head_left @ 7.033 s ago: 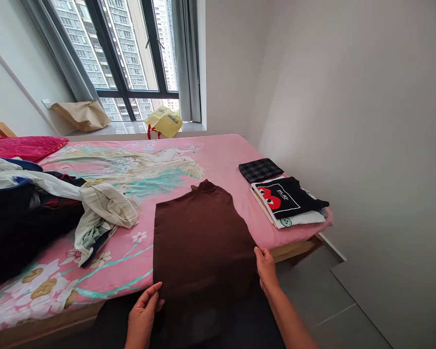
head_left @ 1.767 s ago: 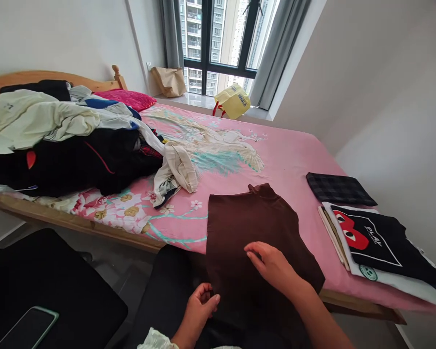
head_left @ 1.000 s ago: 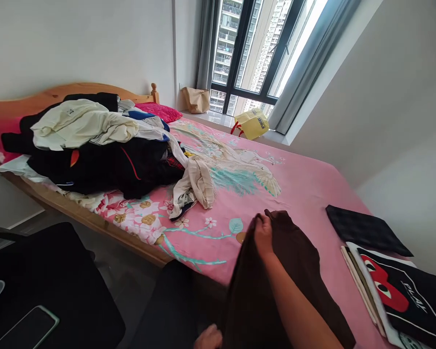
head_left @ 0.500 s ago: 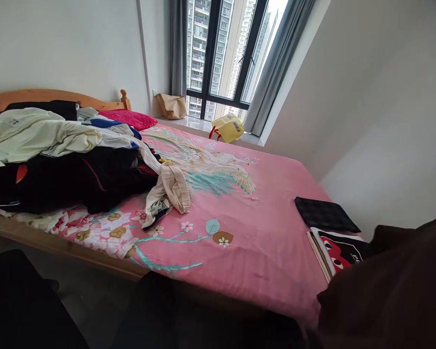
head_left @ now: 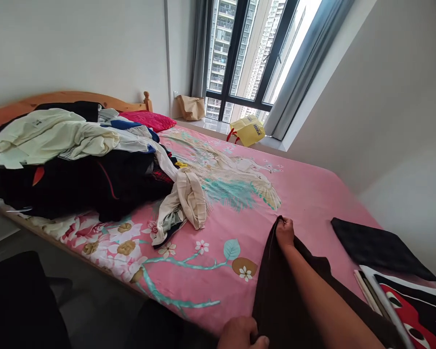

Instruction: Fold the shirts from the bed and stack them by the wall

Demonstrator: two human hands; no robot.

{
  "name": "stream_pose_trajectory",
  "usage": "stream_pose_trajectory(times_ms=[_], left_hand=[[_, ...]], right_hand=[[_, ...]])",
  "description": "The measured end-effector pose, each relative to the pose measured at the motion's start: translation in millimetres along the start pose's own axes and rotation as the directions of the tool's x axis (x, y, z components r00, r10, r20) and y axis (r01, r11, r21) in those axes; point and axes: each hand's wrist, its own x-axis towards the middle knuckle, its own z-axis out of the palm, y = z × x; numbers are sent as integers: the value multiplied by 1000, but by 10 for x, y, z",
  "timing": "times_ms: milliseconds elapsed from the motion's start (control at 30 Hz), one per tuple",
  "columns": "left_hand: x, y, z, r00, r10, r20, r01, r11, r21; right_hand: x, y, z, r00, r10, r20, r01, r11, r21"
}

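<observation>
A dark brown cloth garment (head_left: pixel 287 300) stretches over the front right part of the pink bed sheet; its kind is not clear. My right hand (head_left: pixel 285 233), arm reaching in from the lower right, is closed on the garment's far corner. At the bottom edge of the view, my left hand (head_left: pixel 241 333) is closed around its near edge and partly cut off. To the right lie a folded black garment (head_left: pixel 381 247) and a stack of folded shirts (head_left: pixel 403 305), the top one black with a red printed shape with eyes.
A heap of loose clothes (head_left: pixel 76 160) covers the bed's left side, with beige trousers (head_left: pixel 189 198) at its right end. Behind it lies a red pillow (head_left: pixel 150 120). A brown paper bag (head_left: pixel 191 107) and a yellow bag (head_left: pixel 247 130) stand by the window.
Both hands have come into view. The brown garment has moved left from the lower right and is now spread between them over the sheet. The view has shifted, so the bed appears further right.
</observation>
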Motion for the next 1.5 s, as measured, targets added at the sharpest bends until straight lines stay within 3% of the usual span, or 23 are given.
stream_pose_trajectory(times_ms=[100,200,267,333,400,467,533,567,633,700,767,867,967,1067,1167,1233,1267,1333,1433,1500], left_hand=[[119,-225,-308,996,69,-55,-70,998,-10],[167,-489,-644,974,42,-225,-53,998,-44],[192,-662,-843,937,-36,-348,20,999,-47],[219,-805,-987,893,-101,-438,89,995,-49],[245,-897,-1063,873,-127,-472,100,992,-82],[263,-935,-1084,860,-134,-493,57,984,-169],[270,-931,-1082,850,-149,-506,0,959,-283],[268,-920,-1081,851,-154,-503,-26,943,-333],[260,-893,-1085,867,-156,-474,-54,915,-399],[254,-871,-1090,879,-170,-445,-37,907,-419],[255,-860,-1089,874,-196,-445,-9,909,-417],[273,-857,-1074,868,-221,-445,10,903,-429],[286,-856,-1053,876,-222,-427,6,892,-452],[275,-844,-1026,876,-212,-432,-22,879,-476],[273,-850,-1004,869,-223,-441,-15,880,-475],[298,-881,-1004,868,-232,-439,-4,881,-473],[319,-905,-1009,872,-237,-428,3,878,-479],[369,-962,-1026,885,-254,-391,31,868,-495],[432,-1037,-1041,886,-287,-365,68,858,-509],[449,-1061,-1035,878,-286,-384,56,858,-511]], right_hand=[[10,-311,514,989,-69,132,69,998,-1],[32,-728,961,952,-157,263,155,988,29],[-57,-984,1219,898,-226,378,213,974,76],[-262,-1175,1376,806,-305,507,270,952,143],[-551,-1273,1363,703,-388,595,329,920,211],[-850,-1261,1157,621,-472,626,396,878,269],[-1071,-1128,795,596,-539,596,472,835,283],[-1130,-1016,575,615,-553,562,504,824,260],[-1127,-715,99,720,-544,431,546,828,132],[-984,-363,-373,838,-459,296,477,879,11],[-785,-51,-773,922,-335,194,359,928,-102],[-572,170,-1116,963,-126,238,182,956,-230],[-543,83,-1112,926,-110,361,198,956,-216],[-600,-95,-872,901,-71,429,167,968,-190],[-625,-196,-582,801,109,589,16,979,-203],[-553,-244,-442,735,143,662,-27,983,-182],[-470,-278,-398,735,129,666,-28,987,-160],[-201,-386,-371,785,72,616,-9,994,-105],[351,-635,-454,901,-53,431,71,997,-25],[636,-791,-558,945,-142,294,149,989,-2]])
